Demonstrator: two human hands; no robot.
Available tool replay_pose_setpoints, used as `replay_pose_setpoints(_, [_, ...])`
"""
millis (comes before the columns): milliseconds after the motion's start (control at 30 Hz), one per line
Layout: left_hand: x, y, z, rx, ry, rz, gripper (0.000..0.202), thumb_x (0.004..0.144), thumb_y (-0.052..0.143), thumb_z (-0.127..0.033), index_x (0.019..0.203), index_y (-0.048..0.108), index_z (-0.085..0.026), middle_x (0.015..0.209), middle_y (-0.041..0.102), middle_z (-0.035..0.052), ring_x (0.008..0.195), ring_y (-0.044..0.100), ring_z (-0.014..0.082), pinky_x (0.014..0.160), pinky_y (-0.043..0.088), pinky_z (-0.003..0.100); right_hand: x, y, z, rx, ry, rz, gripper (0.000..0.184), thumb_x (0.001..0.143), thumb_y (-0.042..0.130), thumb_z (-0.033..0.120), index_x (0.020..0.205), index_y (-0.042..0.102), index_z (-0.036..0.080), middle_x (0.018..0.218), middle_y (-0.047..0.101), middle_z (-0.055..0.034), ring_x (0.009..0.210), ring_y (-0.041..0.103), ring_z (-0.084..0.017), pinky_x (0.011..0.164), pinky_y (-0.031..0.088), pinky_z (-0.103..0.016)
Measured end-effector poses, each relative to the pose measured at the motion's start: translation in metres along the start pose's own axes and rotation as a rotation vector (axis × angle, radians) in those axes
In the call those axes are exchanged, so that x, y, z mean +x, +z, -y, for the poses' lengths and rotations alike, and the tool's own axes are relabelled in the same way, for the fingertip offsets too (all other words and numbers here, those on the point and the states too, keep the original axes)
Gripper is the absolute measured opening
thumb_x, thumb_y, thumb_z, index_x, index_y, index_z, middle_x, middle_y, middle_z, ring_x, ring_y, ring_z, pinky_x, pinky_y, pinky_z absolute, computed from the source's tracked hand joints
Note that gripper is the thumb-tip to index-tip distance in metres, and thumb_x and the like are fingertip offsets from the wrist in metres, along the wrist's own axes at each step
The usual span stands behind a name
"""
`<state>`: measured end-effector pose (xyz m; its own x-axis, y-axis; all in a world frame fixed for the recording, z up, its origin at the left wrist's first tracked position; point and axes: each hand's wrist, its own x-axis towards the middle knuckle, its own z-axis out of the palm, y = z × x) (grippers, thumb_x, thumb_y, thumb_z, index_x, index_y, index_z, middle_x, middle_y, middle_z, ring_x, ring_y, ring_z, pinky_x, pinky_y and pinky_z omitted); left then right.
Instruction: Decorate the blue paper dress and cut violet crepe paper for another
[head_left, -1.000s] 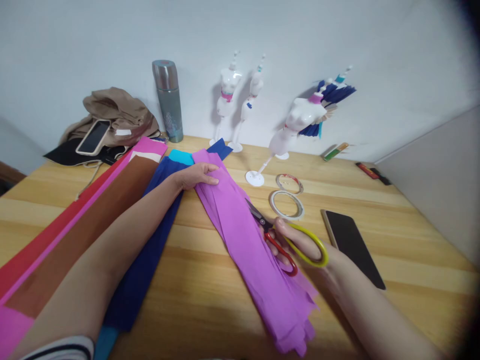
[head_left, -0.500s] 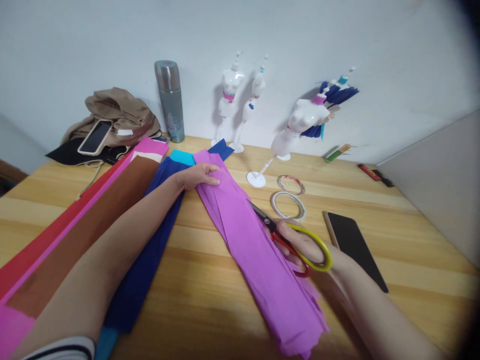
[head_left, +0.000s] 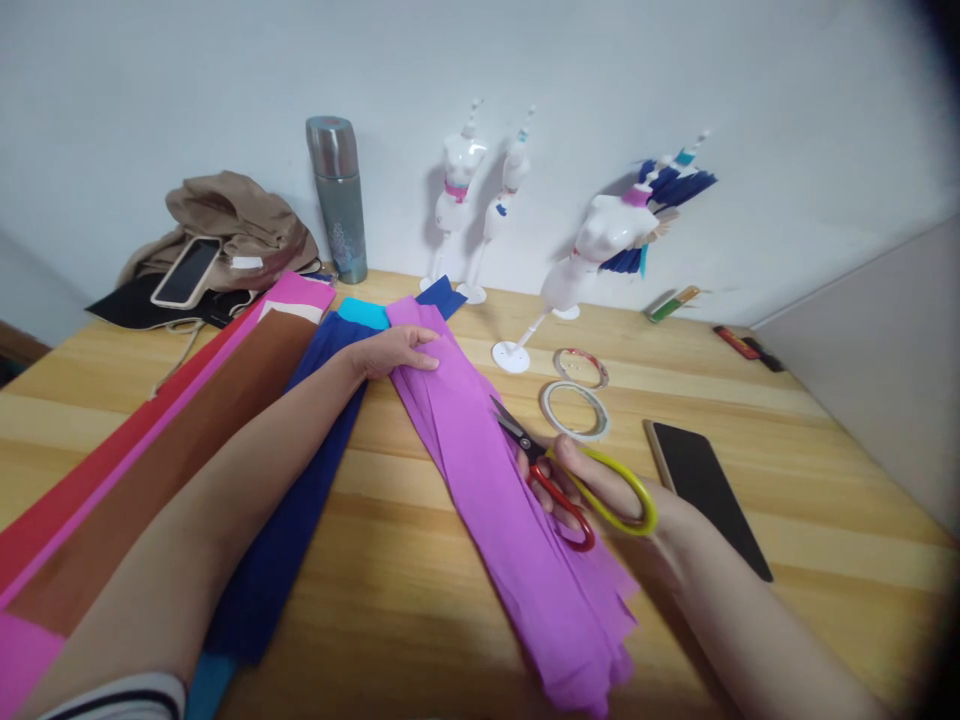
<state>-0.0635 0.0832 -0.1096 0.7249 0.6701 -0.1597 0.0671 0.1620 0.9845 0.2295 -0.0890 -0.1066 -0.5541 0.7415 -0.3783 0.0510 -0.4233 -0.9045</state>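
A long folded strip of purple crepe paper [head_left: 487, 480] slants across the table, its near end ragged and layered. Near its far end my left hand [head_left: 397, 352] is closed on the paper, thumb on top. Scissors [head_left: 529, 445] with one yellow and one red handle are in my right hand [head_left: 592, 485], fingers through the loops. Their dark blades are parted a little and lie over the right edge of the purple paper; whether paper is between them I cannot tell. Under my left forearm lies dark blue crepe paper [head_left: 315, 400], with light blue paper [head_left: 364, 314] beneath it.
Brown [head_left: 217, 430] and red paper [head_left: 112, 470] lie at left. Behind stand a thermos [head_left: 341, 215], several white mannequins [head_left: 604, 235], and a brown cloth bag [head_left: 240, 215] with a phone [head_left: 187, 272]. Tape rolls [head_left: 576, 410] and a dark phone [head_left: 709, 490] lie at right.
The scissors' handles have spread wider and the blades have parted. The near end of the purple paper has shifted slightly left and fanned out. My left hand has stayed in place.
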Motion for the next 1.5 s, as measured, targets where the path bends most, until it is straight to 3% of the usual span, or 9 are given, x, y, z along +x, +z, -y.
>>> replay_pose_setpoints(433, [0.001, -0.001, 0.002, 0.009, 0.008, 0.006, 0.031, 0.062, 0.088, -0.029, 0.083, 0.07, -0.014, 0.083, 0.073, 0.0012, 0.078, 0.067, 0.015, 0.081, 0.053, 0.031, 0.016, 0.012, 0.005, 0.031, 0.044, -0.091, 0.074, 0.074, 0.053, 0.091, 0.077, 0.057, 0.017, 0.056, 0.061, -0.0004, 0.031, 0.047, -0.008, 0.031, 0.035, -0.019])
replay_pose_setpoints(733, [0.001, -0.001, 0.002, -0.001, 0.003, 0.008, 0.033, 0.061, 0.088, -0.028, 0.086, 0.072, -0.013, 0.087, 0.074, 0.0029, 0.081, 0.067, 0.0157, 0.078, 0.053, 0.03, 0.017, 0.016, 0.005, 0.046, 0.056, -0.165, 0.071, 0.071, 0.061, 0.088, 0.082, 0.058, 0.017, 0.055, 0.059, 0.0022, 0.033, 0.046, -0.007, 0.031, 0.035, -0.018])
replay_pose_setpoints(900, [0.001, -0.001, 0.001, 0.0, -0.004, 0.006, 0.033, 0.061, 0.088, -0.029, 0.085, 0.071, -0.013, 0.086, 0.073, 0.0022, 0.079, 0.067, 0.0147, 0.077, 0.053, 0.029, 0.019, 0.015, 0.001, 0.03, 0.034, -0.191, 0.069, 0.074, 0.06, 0.087, 0.074, 0.056, 0.018, 0.052, 0.053, 0.0047, 0.031, 0.04, -0.006, 0.029, 0.031, -0.019])
replay_pose_setpoints(1067, [0.001, -0.002, 0.002, 0.009, 0.005, 0.015, 0.032, 0.063, 0.087, -0.03, 0.084, 0.07, -0.013, 0.085, 0.073, 0.0018, 0.077, 0.067, 0.0144, 0.077, 0.053, 0.029, 0.022, 0.012, -0.003, -0.052, -0.003, -0.136, 0.071, 0.075, 0.055, 0.09, 0.065, 0.051, 0.02, 0.046, 0.042, 0.0069, 0.029, 0.031, -0.005, 0.027, 0.021, -0.019])
replay_pose_setpoints(1333, [0.001, -0.002, 0.003, -0.005, 0.009, 0.019, 0.033, 0.064, 0.087, -0.028, 0.089, 0.073, -0.013, 0.088, 0.074, 0.0037, 0.08, 0.068, 0.0157, 0.079, 0.054, 0.03, 0.017, 0.006, -0.008, -0.012, 0.075, -0.139, 0.073, 0.074, 0.055, 0.09, 0.081, 0.058, 0.018, 0.056, 0.054, 0.0032, 0.031, 0.04, -0.007, 0.029, 0.032, -0.02])
replay_pose_setpoints(1500, [0.0, 0.0, 0.002, -0.017, 0.011, 0.0, 0.033, 0.062, 0.089, -0.026, 0.088, 0.074, -0.013, 0.087, 0.074, 0.0031, 0.079, 0.067, 0.0149, 0.077, 0.053, 0.028, 0.014, 0.006, -0.002, -0.038, 0.042, -0.06, 0.079, 0.073, 0.049, 0.095, 0.074, 0.06, 0.016, 0.064, 0.064, -0.0043, 0.037, 0.053, -0.01, 0.035, 0.042, -0.023])
